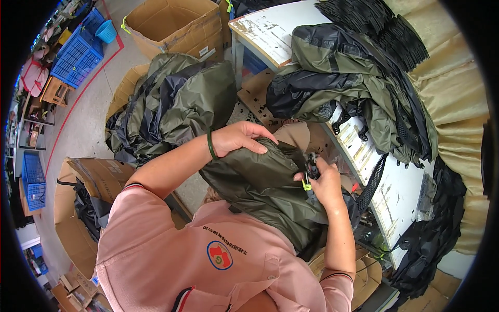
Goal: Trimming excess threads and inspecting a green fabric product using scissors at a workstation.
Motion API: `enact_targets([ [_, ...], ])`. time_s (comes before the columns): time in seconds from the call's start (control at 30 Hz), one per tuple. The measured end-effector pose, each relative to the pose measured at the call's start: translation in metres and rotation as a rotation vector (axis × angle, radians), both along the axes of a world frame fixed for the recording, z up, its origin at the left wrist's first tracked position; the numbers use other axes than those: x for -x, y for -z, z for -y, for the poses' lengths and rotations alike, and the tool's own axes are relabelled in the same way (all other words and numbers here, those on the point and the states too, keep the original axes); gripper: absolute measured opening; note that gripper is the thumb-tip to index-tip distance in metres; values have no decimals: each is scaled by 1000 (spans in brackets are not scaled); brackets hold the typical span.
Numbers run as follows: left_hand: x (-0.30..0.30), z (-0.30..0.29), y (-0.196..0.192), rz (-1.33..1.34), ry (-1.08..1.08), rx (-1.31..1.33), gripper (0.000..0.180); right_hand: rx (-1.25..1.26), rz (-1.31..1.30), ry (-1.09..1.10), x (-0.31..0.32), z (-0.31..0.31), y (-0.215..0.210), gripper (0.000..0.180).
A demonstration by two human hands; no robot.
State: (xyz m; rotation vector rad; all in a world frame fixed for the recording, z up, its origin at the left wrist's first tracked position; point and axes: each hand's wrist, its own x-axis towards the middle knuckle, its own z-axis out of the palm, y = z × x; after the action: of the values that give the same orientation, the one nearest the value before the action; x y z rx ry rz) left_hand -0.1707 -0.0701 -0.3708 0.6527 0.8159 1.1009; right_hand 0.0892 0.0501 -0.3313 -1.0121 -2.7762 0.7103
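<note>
Across my lap lies a dark olive-green piece of thin, shiny fabric [254, 179]. My left hand [240, 139], with a green bangle at the wrist, pinches its upper edge between thumb and fingers. At the fabric's right side my right hand [326, 183] is closed round a small dark object with a bright yellow-green part [306, 184]. The fingers partly cover this object and it is slightly blurred, so its kind is unclear.
Right of me, a worn white table [387, 195] carries a heap of olive and black fabric [345, 78] and stacked black strips [374, 31]. More olive fabric [192, 96] fills a carton at the left. Cardboard boxes [174, 26] and blue crates [75, 60] stand farther off.
</note>
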Motion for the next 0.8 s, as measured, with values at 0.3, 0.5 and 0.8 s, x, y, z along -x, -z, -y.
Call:
enact_targets([
  [0.3,-51,-7,-55,-778,-554,-700,18,433,-369,-99,36,-6,-36,25],
  [0.5,-112,59,-62,-850,375,-587,28,209,-869,194,34,-31,-123,17],
  [0.8,-142,-1,22,-373,-216,-305,36,11,-1558,213,32,-15,-291,44],
])
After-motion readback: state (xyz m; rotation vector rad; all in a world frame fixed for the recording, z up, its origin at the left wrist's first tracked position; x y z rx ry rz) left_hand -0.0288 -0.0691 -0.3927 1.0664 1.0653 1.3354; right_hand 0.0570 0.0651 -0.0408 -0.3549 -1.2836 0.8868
